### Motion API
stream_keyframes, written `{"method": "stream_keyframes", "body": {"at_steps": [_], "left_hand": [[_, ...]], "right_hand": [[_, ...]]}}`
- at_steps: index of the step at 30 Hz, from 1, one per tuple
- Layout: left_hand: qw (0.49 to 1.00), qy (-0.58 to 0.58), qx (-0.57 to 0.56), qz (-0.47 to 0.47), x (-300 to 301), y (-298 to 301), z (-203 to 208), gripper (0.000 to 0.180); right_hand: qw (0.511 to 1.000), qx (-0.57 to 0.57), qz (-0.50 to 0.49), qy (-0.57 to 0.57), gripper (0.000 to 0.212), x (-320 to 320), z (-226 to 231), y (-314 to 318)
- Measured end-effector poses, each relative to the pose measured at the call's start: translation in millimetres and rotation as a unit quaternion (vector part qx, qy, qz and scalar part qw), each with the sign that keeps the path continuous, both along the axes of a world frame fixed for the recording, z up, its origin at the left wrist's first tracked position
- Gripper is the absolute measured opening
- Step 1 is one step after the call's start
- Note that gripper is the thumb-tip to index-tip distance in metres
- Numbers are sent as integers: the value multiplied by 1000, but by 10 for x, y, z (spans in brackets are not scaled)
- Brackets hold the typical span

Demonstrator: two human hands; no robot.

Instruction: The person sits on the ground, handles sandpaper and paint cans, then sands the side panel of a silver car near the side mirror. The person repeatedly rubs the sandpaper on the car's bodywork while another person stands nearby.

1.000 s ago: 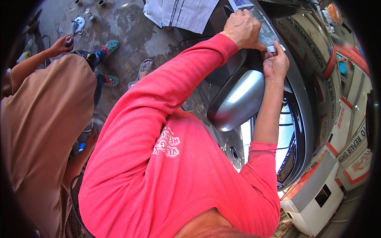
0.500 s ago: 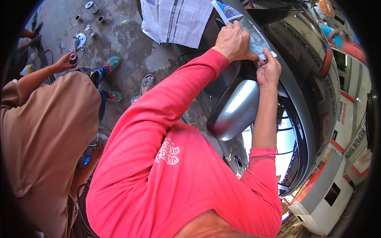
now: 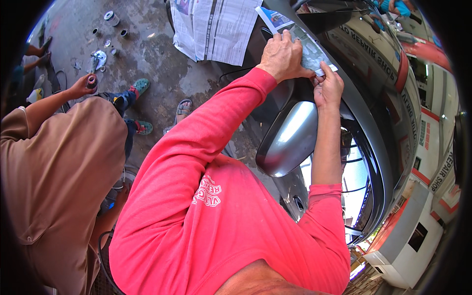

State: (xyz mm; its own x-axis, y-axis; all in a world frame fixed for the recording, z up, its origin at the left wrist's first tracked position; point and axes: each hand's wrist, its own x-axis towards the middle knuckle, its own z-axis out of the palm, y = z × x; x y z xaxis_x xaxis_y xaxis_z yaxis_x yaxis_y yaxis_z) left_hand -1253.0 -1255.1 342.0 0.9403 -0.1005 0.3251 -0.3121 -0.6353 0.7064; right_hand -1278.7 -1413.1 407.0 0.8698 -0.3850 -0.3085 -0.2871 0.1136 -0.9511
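A folded strip of printed newspaper [image 3: 309, 53] lies along the dark grey car body [image 3: 363, 109]. My left hand [image 3: 284, 56] is curled over its near-left side, thumb stretched toward the strip's lower end. My right hand [image 3: 328, 89] pinches the lower corner of the paper between thumb and fingers. Just below my hands sticks out the car's silver-grey side mirror [image 3: 290, 140], close to my right forearm. Further left, a larger newspaper sheet [image 3: 214, 32] covers part of the car. The fingertips of my left hand are partly hidden against the paper.
At my left stands a person in brown clothes [image 3: 64, 167], holding a small jar [image 3: 92, 82]. Another person's sandalled foot [image 3: 183, 108] is near the car. Several cans, including a larger can [image 3: 111, 18], stand on the stained concrete floor [image 3: 157, 49]. A white building [image 3: 405, 236] is at right.
The view has shifted a little. Both hands stay on the newspaper strip, and the right hand's fingers have moved slightly along its lower corner.
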Motion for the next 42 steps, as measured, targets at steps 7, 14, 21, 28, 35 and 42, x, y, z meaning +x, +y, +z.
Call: {"method": "stream_keyframes", "body": {"at_steps": [7,14,21,28,35,42], "left_hand": [[1000,13,2,-9,-8,9,9,94],[1000,-8,-6,-7,-40,60,66,95],[998,37,-19,-45,-10,123,112,90],[999,-17,5,-27,-22,15,-67,92],[998,-18,49,-37,-22,24,19,85],[997,-19,41,-55,22,51,-58,85]], "right_hand": [[1000,-5,10,1,16,-3,-37,-49],[1000,8,13,-8,15,-10,-91,-62],[1000,-14,-10,-21,11,-7,-80,76],[994,-74,25,-79,17,22,-211,96],[978,-196,-2,-70,31,59,-229,100],[970,-237,1,-56,37,104,-313,113]]}}
